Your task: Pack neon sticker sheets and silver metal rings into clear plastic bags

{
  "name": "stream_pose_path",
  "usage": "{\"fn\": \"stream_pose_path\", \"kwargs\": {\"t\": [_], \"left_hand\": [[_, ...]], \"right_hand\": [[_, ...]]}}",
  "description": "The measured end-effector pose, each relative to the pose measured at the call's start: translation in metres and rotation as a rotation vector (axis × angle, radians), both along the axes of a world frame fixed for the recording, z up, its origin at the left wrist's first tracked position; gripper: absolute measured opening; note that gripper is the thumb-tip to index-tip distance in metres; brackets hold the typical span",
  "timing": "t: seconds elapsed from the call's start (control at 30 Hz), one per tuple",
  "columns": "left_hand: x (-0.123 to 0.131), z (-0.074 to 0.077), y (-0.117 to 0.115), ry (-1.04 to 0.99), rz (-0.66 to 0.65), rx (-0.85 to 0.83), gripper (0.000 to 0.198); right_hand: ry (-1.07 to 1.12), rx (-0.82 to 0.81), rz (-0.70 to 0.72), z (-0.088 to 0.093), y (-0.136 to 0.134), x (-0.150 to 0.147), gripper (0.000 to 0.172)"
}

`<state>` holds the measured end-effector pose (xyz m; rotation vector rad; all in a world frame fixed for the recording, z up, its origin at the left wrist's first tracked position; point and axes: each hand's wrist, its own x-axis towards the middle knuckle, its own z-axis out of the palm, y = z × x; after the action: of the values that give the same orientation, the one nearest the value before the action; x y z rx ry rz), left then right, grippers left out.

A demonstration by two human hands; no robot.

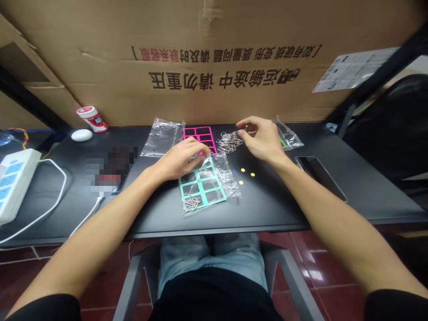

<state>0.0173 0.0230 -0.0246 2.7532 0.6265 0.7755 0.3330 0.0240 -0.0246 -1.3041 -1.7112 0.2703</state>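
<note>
A clear plastic bag (227,176) lies on the dark table with a teal grid frame (214,196) inside it and several metal rings (191,203) at its lower left corner. My left hand (185,156) curls over the upper end of this bag, fingers closed on it. Just beyond lies a pink grid frame (205,130), partly covered by that hand. My right hand (262,136) hovers beside a heap of metal rings (229,142), its thumb and index finger bent but apart. Small yellow discs (253,174) and a blue disc (235,172) rest below it.
An empty-looking clear bag (162,138) lies at left, another bag (290,136) with something green behind my right hand. A phone (321,178) is at right. A red-and-white tub (92,119), white oval case (81,135), power strip (20,183) and cable (85,217) occupy the left. Cardboard (110,89) stands behind.
</note>
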Motion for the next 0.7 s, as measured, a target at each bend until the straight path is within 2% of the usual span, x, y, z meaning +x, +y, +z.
{"fn": "stream_pose_path", "kwargs": {"t": [0.1, 0.17, 0.23, 0.33, 0.4, 0.43, 0.53, 0.6, 0.7], "left_hand": [[0.0, 0.001, -0.001, -0.004, -0.001, 0.0, 0.015], [0.0, 0.001, -0.001, -0.007, -0.002, 0.004, 0.015], [0.001, 0.001, -0.001, -0.012, -0.001, 0.01, 0.016], [0.002, 0.001, -0.001, -0.026, 0.0, 0.025, 0.016], [0.002, 0.001, -0.001, -0.041, 0.006, 0.042, 0.015], [0.003, 0.0, 0.0, -0.048, 0.007, 0.053, 0.014], [0.003, 0.0, 0.0, -0.072, 0.003, 0.072, 0.012], [0.003, -0.001, 0.001, -0.097, 0.005, 0.066, 0.012], [0.003, -0.003, 0.001, -0.14, 0.008, 0.048, 0.013]], "right_hand": [[-0.016, 0.023, -0.002, 0.001, -0.003, -0.002, 0.013], [0.047, 0.035, 0.087, 0.006, -0.009, -0.006, 0.011], [0.113, -0.022, 0.292, 0.011, -0.02, -0.011, 0.008], [0.099, -0.284, 0.679, 0.017, -0.037, -0.021, 0.01], [0.015, -0.412, 0.858, 0.017, -0.044, -0.03, 0.013], [-0.022, -0.425, 0.913, 0.015, -0.047, -0.034, 0.014], [0.039, -0.401, 0.996, 0.005, -0.05, -0.048, 0.012], [0.242, -0.48, 1.025, -0.001, -0.05, -0.053, 0.01], [0.573, -0.643, 1.012, -0.005, -0.051, -0.056, 0.026]]}}
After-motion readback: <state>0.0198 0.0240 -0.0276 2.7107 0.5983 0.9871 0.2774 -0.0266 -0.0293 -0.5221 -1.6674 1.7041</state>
